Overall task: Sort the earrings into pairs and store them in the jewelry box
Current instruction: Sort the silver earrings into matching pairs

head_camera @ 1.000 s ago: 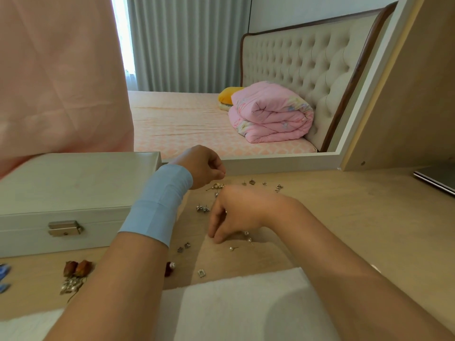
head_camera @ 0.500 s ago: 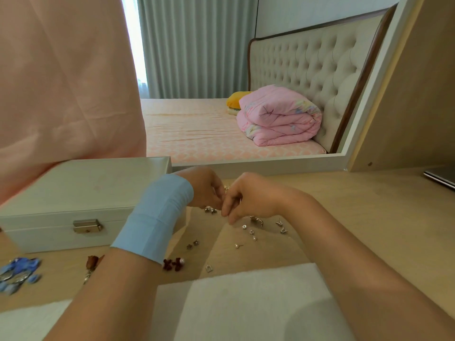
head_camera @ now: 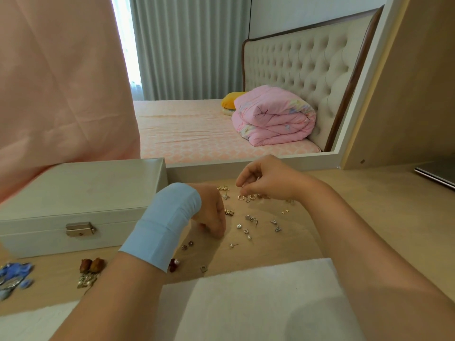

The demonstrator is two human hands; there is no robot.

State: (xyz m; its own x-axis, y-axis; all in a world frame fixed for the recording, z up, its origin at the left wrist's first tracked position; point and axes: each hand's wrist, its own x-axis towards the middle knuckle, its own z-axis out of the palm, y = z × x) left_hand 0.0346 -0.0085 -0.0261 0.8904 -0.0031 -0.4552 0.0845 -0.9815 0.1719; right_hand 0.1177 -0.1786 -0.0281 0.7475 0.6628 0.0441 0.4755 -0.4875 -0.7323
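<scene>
Several small earrings (head_camera: 251, 219) lie scattered on the wooden desk, among them gold hoops (head_camera: 246, 197), a gold cluster (head_camera: 229, 212) and a pearl stud (head_camera: 232, 245). The white jewelry box (head_camera: 81, 193) stands closed at the left, its metal latch (head_camera: 80, 228) facing me. My left hand (head_camera: 211, 212), with a blue band on the wrist, curls downward with its fingertips on the desk beside the gold cluster; its palm is hidden. My right hand (head_camera: 266, 180) hovers at the far side with fingertips pinched just above the gold hoops.
Brown rose earrings (head_camera: 92, 265), a dark red pair (head_camera: 174, 264) and blue pieces (head_camera: 14, 276) lie left of my forearm. A white cloth (head_camera: 258, 299) covers the desk's near edge. A mirror frame (head_camera: 246, 163) rises behind the earrings. A flat grey device (head_camera: 435, 173) lies far right.
My hands, together half a second ago, have separated. The left one dropped to the desk near the gold cluster. The right one reached farther back over the gold hoops.
</scene>
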